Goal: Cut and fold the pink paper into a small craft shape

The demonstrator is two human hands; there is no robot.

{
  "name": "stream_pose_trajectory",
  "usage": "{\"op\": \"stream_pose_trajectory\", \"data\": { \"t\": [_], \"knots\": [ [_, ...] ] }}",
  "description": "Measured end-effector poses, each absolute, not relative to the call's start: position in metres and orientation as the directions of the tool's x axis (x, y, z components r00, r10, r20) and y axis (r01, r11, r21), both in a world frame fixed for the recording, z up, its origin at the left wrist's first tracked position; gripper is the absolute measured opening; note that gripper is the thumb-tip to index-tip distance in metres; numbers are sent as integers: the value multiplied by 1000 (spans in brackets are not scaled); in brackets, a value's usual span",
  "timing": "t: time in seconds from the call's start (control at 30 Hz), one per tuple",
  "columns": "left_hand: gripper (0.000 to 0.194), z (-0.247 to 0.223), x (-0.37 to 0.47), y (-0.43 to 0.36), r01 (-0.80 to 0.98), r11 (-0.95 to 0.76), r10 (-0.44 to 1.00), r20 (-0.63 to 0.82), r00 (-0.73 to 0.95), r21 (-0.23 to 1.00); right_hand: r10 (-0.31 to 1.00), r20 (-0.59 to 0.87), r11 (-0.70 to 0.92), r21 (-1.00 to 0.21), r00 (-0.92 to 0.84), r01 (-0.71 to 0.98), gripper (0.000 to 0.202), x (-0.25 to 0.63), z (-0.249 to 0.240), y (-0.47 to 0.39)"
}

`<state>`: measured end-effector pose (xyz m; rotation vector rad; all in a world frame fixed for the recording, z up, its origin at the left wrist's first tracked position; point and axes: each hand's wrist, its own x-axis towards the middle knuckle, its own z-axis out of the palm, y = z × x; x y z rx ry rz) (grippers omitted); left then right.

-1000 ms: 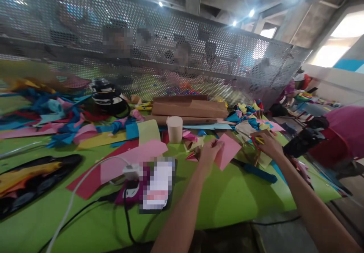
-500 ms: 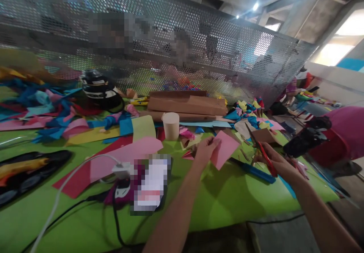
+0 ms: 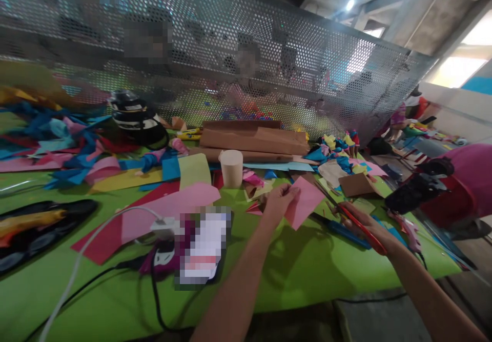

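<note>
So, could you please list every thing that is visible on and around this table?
pink paper sheet: 1, pink, held at table centre
scissors: 1, red handles, in right hand
paper cup: 1, beige, upright behind the sheet
brown paper stack: 1, brown, far side of table
blue tool: 1, blue, flat beside the scissors
paper scraps: many, mixed colours, left side
white cable: 1, white, front left
table cover: 1, green
mesh screen: 1, grey, behind table
left hand: fingers pinch the sheet
right hand: closed on the scissors
</note>
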<state>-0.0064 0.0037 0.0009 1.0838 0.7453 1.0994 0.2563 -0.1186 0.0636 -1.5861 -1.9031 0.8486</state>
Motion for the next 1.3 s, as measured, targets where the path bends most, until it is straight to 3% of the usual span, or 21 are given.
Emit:
{"op": "stream_pose_trajectory", "data": {
  "t": [1.3],
  "knots": [
    [36,6,-6,3,-310,50,939,61,338,949,978,-53,85,-783,-202,616,50,253,66,-117]
  ]
}}
